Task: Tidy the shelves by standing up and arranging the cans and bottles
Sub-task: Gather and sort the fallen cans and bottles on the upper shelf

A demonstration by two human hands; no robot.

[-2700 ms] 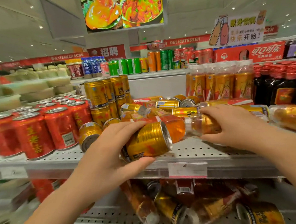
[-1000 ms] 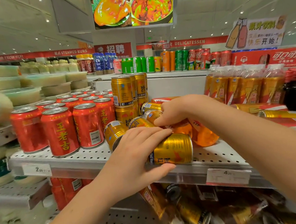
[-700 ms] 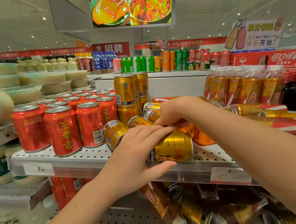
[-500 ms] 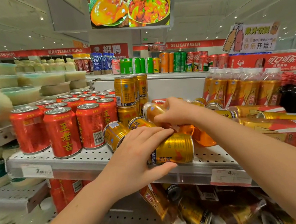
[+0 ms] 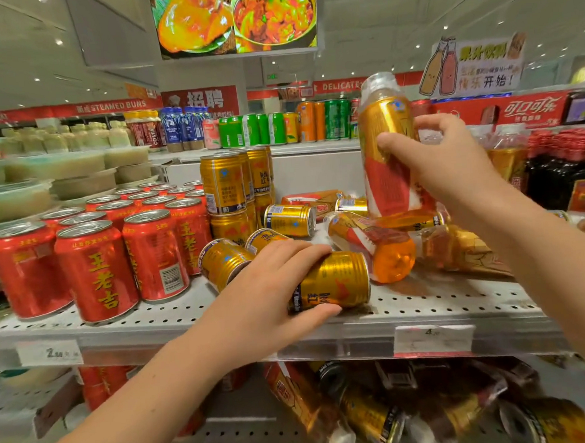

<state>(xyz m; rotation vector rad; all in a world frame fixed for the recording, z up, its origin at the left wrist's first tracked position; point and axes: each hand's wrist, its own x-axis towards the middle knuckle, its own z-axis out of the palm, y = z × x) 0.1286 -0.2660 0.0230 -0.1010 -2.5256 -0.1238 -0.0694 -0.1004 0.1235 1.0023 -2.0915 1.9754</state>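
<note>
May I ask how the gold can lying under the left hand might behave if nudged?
The gold can lies on its side near the shelf front edge, so it would probably roll, possibly off. Its smooth metal looks slippery; the left hand gripping it likely steadies it.

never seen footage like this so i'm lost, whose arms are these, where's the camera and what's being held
No machine here: these are a person's two bare arms, filmed by one wide-angle camera worn on the head, looking down at a shop shelf. The left hand grips a gold can lying on its side near the shelf's front. The right hand holds a bottle roughly upright above the pile. At the left stand red cans; other gold cans and a fallen bottle lie in the middle.
</note>
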